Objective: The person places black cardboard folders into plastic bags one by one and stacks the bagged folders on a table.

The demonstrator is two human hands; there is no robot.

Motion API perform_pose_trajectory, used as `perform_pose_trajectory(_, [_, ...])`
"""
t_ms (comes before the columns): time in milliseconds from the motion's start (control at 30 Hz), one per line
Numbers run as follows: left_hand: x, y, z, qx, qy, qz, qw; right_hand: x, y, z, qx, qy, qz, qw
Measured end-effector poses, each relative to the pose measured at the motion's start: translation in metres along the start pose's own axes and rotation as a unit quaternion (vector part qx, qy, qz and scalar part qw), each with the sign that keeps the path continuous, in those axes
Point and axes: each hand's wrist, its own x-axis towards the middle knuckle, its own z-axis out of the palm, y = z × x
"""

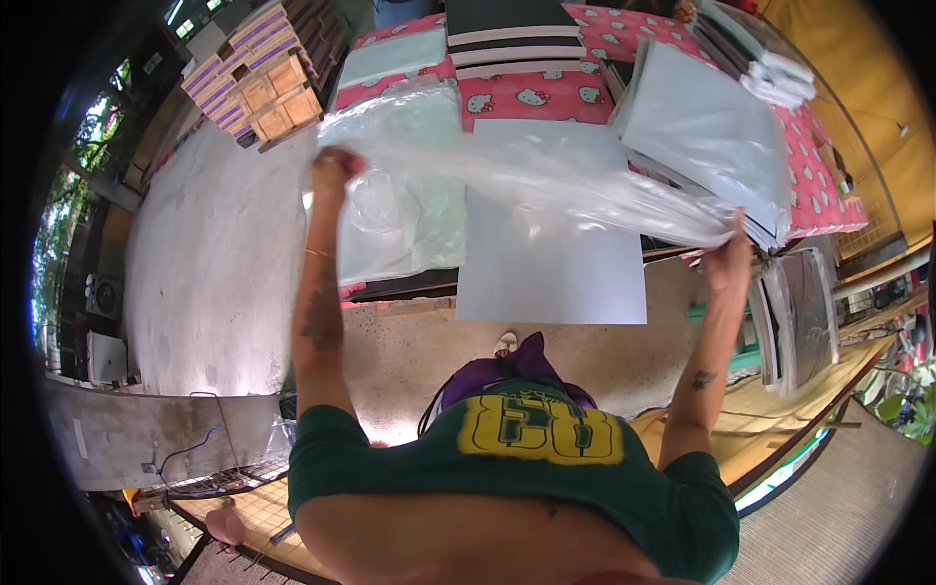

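Observation:
A clear plastic bag [575,187] is stretched sideways between my two hands, above the table. My left hand [336,166] is closed on its left end, over a pile of clear plastic bags [400,210]; the fingers are slightly blurred. At the right end, my right hand [729,255] pinches the bag's gathered edge beside a stack of plastic-wrapped boards [710,132]. Below the stretched bag lies a large pale grey sheet [551,278], whose near edge juts past the table's front. The bag hides part of the sheet.
Black boards [512,21] are stacked at the far side of the table, which has a pink patterned cover [536,97]. More wrapped boards [804,317] stand below the table's right corner. Stacked cartons [255,73] rest on the floor at the far left.

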Motion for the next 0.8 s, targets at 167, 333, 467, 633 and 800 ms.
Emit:
perform_pose_trajectory(167, [0.075,0.112,-0.141,0.715,0.203,-0.006,0.669,0.030,-0.101,-0.109,0.043,0.139,-0.133,0.980])
perform_pose_trajectory(333, [0.036,0.169,-0.020,0.431,0.470,0.547,0.542,-0.024,-0.104,-0.034,-0.289,0.100,-0.307,0.901])
perform_pose_trajectory(467, [-0.015,-0.009,0.000,0.758,-0.316,0.028,0.569,-0.044,-0.002,0.056,-0.398,-0.028,-0.269,0.877])
perform_pose_trajectory(633, [-0.140,0.038,0.216,0.103,-0.271,-0.060,0.955,-0.066,0.121,0.108,-0.225,-0.195,-0.093,0.950])
perform_pose_trajectory(800, [-0.157,0.040,0.226,-0.044,-0.161,-0.027,0.986,-0.083,0.116,0.115,-0.014,-0.183,0.005,0.983])
